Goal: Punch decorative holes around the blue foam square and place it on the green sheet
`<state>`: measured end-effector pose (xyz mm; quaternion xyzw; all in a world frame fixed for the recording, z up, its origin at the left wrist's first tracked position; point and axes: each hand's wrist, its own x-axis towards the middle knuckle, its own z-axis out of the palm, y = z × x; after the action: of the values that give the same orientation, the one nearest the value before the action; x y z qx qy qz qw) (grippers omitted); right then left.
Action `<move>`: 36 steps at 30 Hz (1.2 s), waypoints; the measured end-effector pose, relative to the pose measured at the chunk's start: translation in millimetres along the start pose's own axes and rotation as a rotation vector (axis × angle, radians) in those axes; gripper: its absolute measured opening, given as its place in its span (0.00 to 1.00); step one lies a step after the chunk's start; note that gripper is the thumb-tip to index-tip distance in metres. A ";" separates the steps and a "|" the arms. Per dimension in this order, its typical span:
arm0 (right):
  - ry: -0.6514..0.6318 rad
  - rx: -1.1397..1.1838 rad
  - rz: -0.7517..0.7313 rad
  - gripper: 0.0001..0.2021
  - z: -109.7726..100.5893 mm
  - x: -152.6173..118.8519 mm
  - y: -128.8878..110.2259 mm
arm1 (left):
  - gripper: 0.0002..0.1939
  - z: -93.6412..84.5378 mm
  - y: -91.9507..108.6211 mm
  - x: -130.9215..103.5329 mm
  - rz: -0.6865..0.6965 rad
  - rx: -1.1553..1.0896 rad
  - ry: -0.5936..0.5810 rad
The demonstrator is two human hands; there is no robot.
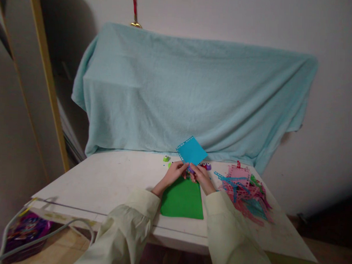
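Observation:
A blue square sheet (192, 151) with small holes along its upper left edges is held up over the table. My left hand (175, 172) pinches its lower corner from the left. From the right, my right hand (200, 174) grips the same corner, with something small and purple at its fingers. Under both hands a green sheet (183, 200) lies flat on the white table (115, 176). Small figures with eyes stand behind the hands: a green one (166, 159) to the left and a purple one (208, 166) to the right, beside a red one.
A pile of pink, blue and green perforated strips (246, 193) covers the table's right side. Behind the table hangs a light blue cloth (195, 90). A pale cable (58, 228) loops at the front left, near a purple packet (28, 232).

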<state>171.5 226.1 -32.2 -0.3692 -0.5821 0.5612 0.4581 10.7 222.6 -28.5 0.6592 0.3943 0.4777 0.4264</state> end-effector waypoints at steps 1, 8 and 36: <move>0.004 0.000 0.006 0.21 0.0 -0.2 -0.4 | 0.23 0.0 0.2 0.0 0.000 -0.006 -0.003; -0.005 0.046 -0.003 0.19 1.4 -4.4 -5.0 | 0.23 -0.3 2.2 0.1 -0.009 -0.013 -0.001; 0.101 0.042 -0.024 0.23 1.9 -4.4 -10.9 | 0.25 1.7 0.7 2.4 -0.071 -0.087 -0.033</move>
<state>172.0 220.3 -21.8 -0.3804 -0.5506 0.5484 0.5014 12.9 224.3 -27.4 0.6334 0.3891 0.4679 0.4780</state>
